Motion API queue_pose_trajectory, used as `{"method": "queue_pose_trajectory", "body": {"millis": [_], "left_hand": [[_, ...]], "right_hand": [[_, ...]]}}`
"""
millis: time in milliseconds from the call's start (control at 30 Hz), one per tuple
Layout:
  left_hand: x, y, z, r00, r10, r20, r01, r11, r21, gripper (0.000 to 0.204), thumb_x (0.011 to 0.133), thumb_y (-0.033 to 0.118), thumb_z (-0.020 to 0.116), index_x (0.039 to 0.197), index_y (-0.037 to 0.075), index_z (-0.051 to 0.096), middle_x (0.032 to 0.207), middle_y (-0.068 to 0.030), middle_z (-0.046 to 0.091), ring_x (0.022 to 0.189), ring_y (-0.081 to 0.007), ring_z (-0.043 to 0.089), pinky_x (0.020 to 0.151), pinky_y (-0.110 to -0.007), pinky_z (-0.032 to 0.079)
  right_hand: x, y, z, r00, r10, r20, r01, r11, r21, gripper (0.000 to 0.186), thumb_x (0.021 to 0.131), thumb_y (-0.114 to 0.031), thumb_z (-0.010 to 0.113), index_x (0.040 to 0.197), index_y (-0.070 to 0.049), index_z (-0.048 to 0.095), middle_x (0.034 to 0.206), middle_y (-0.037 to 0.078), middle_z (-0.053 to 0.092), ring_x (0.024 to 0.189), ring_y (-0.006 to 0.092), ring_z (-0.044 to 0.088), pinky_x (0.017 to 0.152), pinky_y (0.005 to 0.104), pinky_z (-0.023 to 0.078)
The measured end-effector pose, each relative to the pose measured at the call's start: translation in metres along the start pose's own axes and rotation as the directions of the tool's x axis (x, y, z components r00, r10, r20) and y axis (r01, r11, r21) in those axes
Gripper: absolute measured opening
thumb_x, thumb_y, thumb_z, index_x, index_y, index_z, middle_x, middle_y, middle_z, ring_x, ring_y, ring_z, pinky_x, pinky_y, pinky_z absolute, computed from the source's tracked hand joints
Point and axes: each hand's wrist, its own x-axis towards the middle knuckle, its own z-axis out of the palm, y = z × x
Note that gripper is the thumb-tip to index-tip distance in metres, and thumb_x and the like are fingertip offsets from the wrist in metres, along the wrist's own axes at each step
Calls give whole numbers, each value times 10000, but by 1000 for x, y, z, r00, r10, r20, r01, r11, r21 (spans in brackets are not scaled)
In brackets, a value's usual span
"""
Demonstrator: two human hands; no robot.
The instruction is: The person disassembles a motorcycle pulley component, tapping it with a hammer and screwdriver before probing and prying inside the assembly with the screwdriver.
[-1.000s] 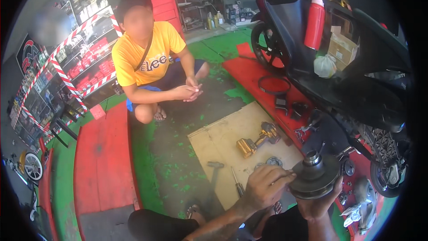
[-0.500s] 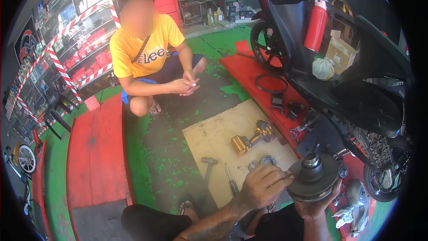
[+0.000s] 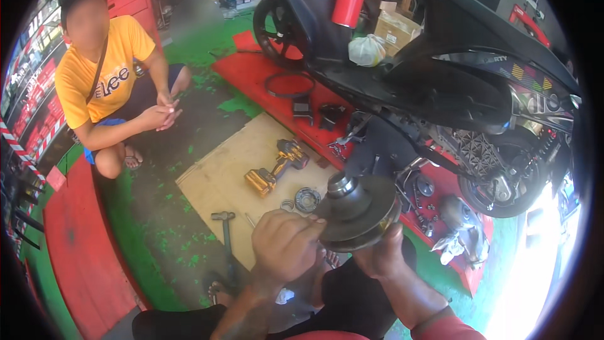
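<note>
Right hand (image 3: 381,255) curls round the grey metal pulley (image 3: 365,209), holding it aloft from beneath; left hand (image 3: 283,245), fingers bent, meets its edge, any pinch hidden. Beyond, a yellow power tool (image 3: 277,167) lies on tan sheeting (image 3: 214,173).

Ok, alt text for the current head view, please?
The right hand holds a round metal pulley from below, the left hand at its rim. Beyond, a yellow drill lies on a brown sheet, a black scooter stands over a red platform, and a person in a yellow shirt squats.
</note>
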Motion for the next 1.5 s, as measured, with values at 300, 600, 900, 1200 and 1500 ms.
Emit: {"method": "queue_pose_trajectory", "body": {"millis": [300,600,900,1200,1500], "left_hand": [[0,5,7,1000,-24,-2,24,990,-136,168,799,80,736,964,51,754,900,-49,672,809,-237,623,749,-367,516],[-4,-6,10,996,-59,61,72,971,-228,253,742,90,769,994,64,771,971,-44,696,860,-222,623,756,-343,522],[-2,1,3,998,-50,23,53,981,-186,110,827,93,740,924,51,769,877,-53,678,798,-222,624,720,-332,517],[-3,-8,7,999,49,19,-46,986,-159,108,807,70,744,909,40,767,844,-49,660,787,-216,623,713,-331,520],[1,6,4,999,-38,-1,37,989,-143,109,799,61,753,906,51,768,845,-37,666,780,-209,625,711,-328,521]], "right_hand": [[-4,-7,-2,997,53,-59,-49,996,80,933,864,-680,660,1530,-79,403,1486,156,512,1349,314,513,1142,507,387],[3,3,-14,995,43,-87,-12,942,335,869,877,-700,571,1506,-113,447,1455,152,541,1327,304,527,1115,509,398],[0,1,-5,992,34,-121,5,953,304,862,878,-721,545,1488,-117,472,1445,137,557,1309,303,540,1107,512,403],[-1,7,-18,997,47,-68,-14,908,419,864,875,-723,542,1491,-121,471,1447,128,557,1316,295,530,1120,513,387],[1,-1,-6,997,-5,-78,30,942,334,866,881,-726,532,1492,-115,466,1432,132,566,1298,299,543,1100,517,410]]}}
